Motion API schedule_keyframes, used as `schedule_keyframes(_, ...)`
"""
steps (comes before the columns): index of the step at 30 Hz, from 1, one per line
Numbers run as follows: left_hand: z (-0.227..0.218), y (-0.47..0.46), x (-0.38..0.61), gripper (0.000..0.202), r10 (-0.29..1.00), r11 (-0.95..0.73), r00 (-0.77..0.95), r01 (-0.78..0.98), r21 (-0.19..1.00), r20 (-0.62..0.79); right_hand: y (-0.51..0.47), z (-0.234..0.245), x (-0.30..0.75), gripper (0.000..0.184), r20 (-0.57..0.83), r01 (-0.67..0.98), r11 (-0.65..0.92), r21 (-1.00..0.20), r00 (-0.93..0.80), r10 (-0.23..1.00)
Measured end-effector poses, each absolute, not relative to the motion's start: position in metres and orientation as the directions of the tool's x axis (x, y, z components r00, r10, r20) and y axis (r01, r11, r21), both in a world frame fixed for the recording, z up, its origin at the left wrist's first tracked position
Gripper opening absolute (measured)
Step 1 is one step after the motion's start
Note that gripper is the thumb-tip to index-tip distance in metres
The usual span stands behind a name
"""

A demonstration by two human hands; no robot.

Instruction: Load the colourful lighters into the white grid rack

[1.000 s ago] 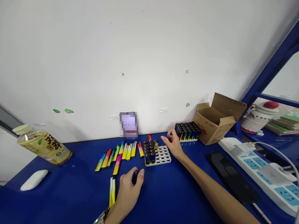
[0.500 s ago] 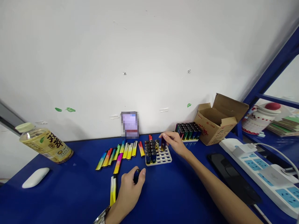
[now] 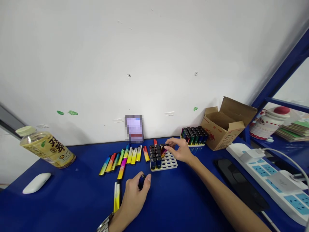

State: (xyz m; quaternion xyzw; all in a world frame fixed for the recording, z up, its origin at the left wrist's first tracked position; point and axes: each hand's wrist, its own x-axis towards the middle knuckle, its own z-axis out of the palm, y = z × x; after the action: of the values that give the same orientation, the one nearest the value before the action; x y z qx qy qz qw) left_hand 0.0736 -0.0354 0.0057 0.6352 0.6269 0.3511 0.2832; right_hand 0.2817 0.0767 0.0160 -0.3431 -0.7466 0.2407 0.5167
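My left hand (image 3: pixel 135 193) is closed around a dark blue lighter (image 3: pixel 142 181) near the front of the desk, with only its top end showing. My right hand (image 3: pixel 179 149) pinches another lighter (image 3: pixel 163 150), red-purple and yellow, tilted over the white perforated tray (image 3: pixel 171 163). Dark-topped lighters (image 3: pixel 155 161) stand upright in the tray's left columns. The right part of its holes is bare. Whether the pinched lighter's lower end sits in a hole I cannot tell.
Several colourful lighters (image 3: pixel 122 169) lie left of the tray. A full rack of lighters (image 3: pixel 195 137) stands behind, beside an open cardboard box (image 3: pixel 223 125). A phone (image 3: pixel 241 183) and power strip (image 3: pixel 272 183) lie right; a bottle (image 3: pixel 48 149) and white case (image 3: pixel 37 183) left.
My right hand has shifted slightly left with its lighter, from the middle of the tray to beside the filled columns. That lighter now leans. My left hand has hardly moved.
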Motion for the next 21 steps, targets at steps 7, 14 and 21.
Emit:
schedule_keyframes(7,0.008,-0.036,0.074,0.045,0.999,-0.030,-0.007,0.590,0.807,0.042,0.075,0.031,0.282,0.011,0.609,0.409,0.714,-0.568,-0.374,0.699)
schedule_keyframes(14,0.008,-0.037,0.075,0.046,1.000,-0.022,0.003,0.580,0.815,0.025,0.067,0.040,0.282,0.016,0.635,0.544,0.736,-0.403,-0.413,0.653)
schedule_keyframes(21,0.000,-0.039,0.073,0.032,0.996,-0.050,-0.043,0.490,0.870,0.082,0.029,0.072,0.251,0.025,0.387,0.471,0.756,-0.454,-0.660,0.644)
